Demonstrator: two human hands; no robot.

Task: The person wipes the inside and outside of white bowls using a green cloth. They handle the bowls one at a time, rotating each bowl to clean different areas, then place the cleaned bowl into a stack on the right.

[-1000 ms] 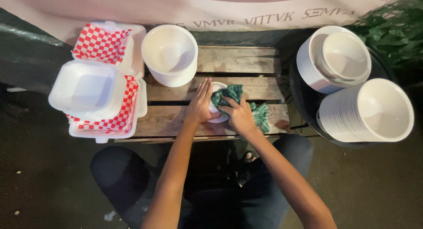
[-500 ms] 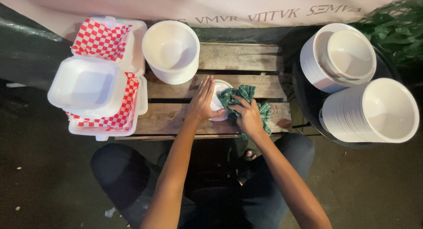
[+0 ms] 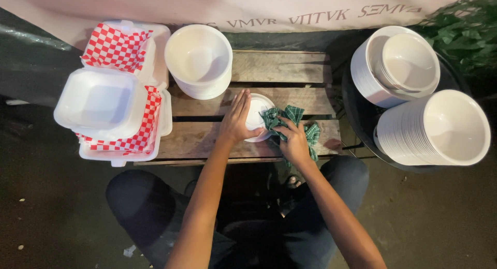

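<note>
The left hand (image 3: 235, 121) lies flat, fingers together, over the near side of a small white bowl (image 3: 257, 113) that sits mid-crate. The right hand (image 3: 292, 142) pinches a green checked cloth (image 3: 290, 116) and presses it against the bowl's right rim. The wiping looks to be under way on this one bowl; I can't tell whether its inside is clean yet.

A lone large bowl (image 3: 199, 59) stands just behind the left hand, near but apart. Off to the right, two stacks of white bowls (image 3: 429, 126) fill a dark tub beside the crate (image 3: 284, 67), so plenty seems left to do, if those are waiting.

Foam boxes (image 3: 98, 100) lined with red checked paper crowd the crate's left end, overhanging it. The only bare planks run behind and right of the small bowl; the front edge is close under both wrists, so there's little room to slide the bowl forward.
</note>
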